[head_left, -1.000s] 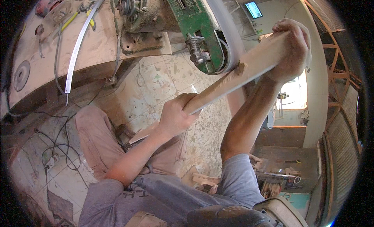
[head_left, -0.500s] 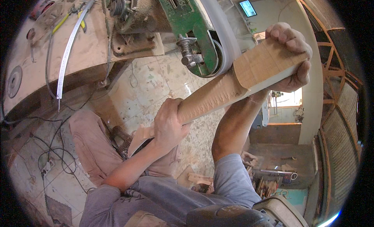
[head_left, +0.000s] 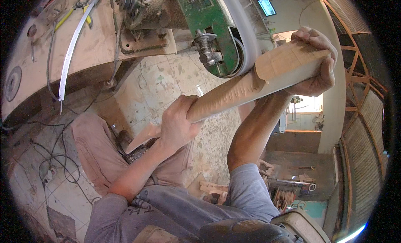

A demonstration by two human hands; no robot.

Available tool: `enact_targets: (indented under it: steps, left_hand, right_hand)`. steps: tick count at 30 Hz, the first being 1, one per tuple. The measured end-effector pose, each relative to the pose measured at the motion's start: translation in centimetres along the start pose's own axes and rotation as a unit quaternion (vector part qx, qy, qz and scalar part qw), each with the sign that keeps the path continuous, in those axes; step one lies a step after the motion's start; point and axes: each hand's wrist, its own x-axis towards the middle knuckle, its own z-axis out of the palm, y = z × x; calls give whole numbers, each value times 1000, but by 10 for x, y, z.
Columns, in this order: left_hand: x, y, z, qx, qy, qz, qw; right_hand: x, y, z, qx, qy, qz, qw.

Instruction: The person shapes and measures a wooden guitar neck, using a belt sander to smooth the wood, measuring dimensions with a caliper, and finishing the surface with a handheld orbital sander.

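Compared with a second ago, the long wooden piece point(head_left: 252, 85) is rolled so that its broad, stepped face turns up toward the view, and the right hand point(head_left: 327, 71) shows its fingers wrapped over the far end instead of a blurred fist; the left hand point(head_left: 178, 122) stays near the same place. Both hands are closed on wood: the left grips the slimmer near part from above, while the right has its fingers over the top of the thick end and its thumb along the end's lower edge. Between them the piece slants upward to the right, just below the rounded end of the green sander point(head_left: 211, 38), its upper edge meeting the grey belt point(head_left: 246, 32) in the view, though I cannot tell whether they truly touch. Beyond the left hand a pale wooden edge shows, and whether it belongs to the same piece is unclear. The step in hand looks like shaping by sanding, probably at the rippled hollow beside the step, where the surface is still uneven. The next move seems to call for a steady two-handed hold, light even pressure against the curve, and knuckles kept well clear of the belt
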Motion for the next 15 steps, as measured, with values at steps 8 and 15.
enact_targets:
  steps: [8,15]
  left_hand:
    - [3,-6,-4,9,-13,13,1000]
    - [6,-4,-7,19,-39,9,999]
  right_hand:
    - [1,1,1,-51,-11,-26,998]
    - [0,9,-4,-198,-53,-154,967]
